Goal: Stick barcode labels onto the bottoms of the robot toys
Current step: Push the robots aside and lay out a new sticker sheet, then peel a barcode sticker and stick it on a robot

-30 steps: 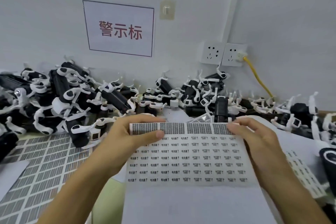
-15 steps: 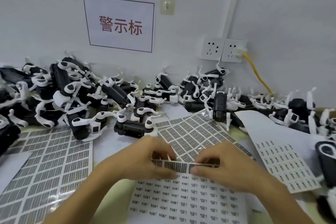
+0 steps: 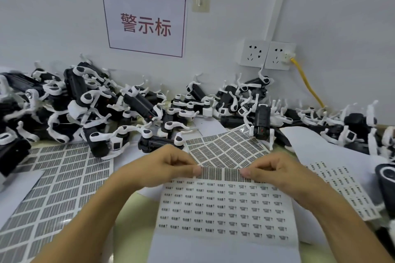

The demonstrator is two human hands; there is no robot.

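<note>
A narrow strip of barcode labels (image 3: 222,174) lies along the top edge of a white sheet of small printed labels (image 3: 222,209) in front of me. My left hand (image 3: 164,166) pinches the strip's left end between thumb and fingers. My right hand (image 3: 275,171) pinches its right end the same way. Several black-and-white robot toys (image 3: 132,109) lie heaped along the wall, none of them in either hand.
A large barcode sheet (image 3: 55,186) covers the table at left, another barcode sheet (image 3: 226,149) lies behind the strip. A label sheet (image 3: 342,186) sits at right beside a dark toy (image 3: 386,179). Wall sockets (image 3: 267,55) with a yellow cable (image 3: 307,85) are at the back right.
The sheet with the strip came down from in front of me onto the table. Both hands drew closer together and now pinch the strip's two ends.
</note>
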